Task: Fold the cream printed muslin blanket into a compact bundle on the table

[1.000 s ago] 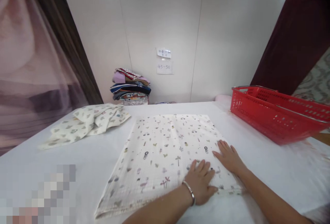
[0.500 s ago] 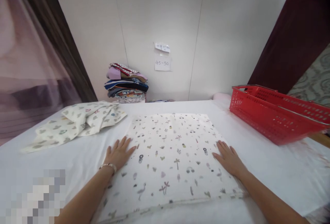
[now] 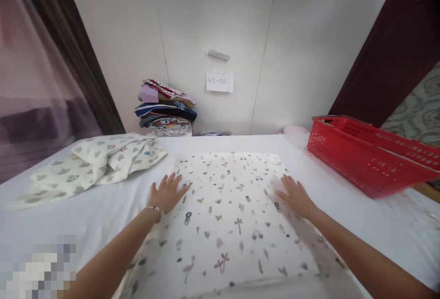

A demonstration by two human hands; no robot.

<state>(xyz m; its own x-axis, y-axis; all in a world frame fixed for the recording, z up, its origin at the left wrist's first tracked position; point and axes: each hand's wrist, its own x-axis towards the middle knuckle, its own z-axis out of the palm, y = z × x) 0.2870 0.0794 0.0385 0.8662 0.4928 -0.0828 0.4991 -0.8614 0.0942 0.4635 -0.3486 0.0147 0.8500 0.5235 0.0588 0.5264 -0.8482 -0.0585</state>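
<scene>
White printed cloth (image 3: 227, 198) spread flat on a table (image 3: 385, 239)

The printed cloth lies at the centre of the table, its far edge short of the table's far edge and its near end running toward the viewer. Small palms, flamingos, rainbows and cacti (in muted pink, green and grey) cover its surface. Near the viewer, the print ends along a line that crosses the fabric.

The left hand (image 3: 167, 193), with a silver bracelet (image 3: 155, 209) at the wrist, is set palm down at the left edge of the printed cloth, fingers spread wide and grasping nothing. The right hand (image 3: 296, 196) mirrors it at the right edge, also palm down with fingers fanned and nothing held. How firmly either palm presses cannot be told.

To the far left lies a crumpled cream cloth (image 3: 91, 163) with grey motifs, well apart from the printed cloth. A red basket (image 3: 357, 157), with perforated sides, stands at the far right. Beyond the table's far edge, left of centre, rises a stack of folded fabrics (image 3: 167, 112); on the pale wall (image 3: 295, 42) behind, a paper label (image 3: 220, 82) (handwritten "45-50") hangs below a smaller folded slip (image 3: 219, 54).
</scene>
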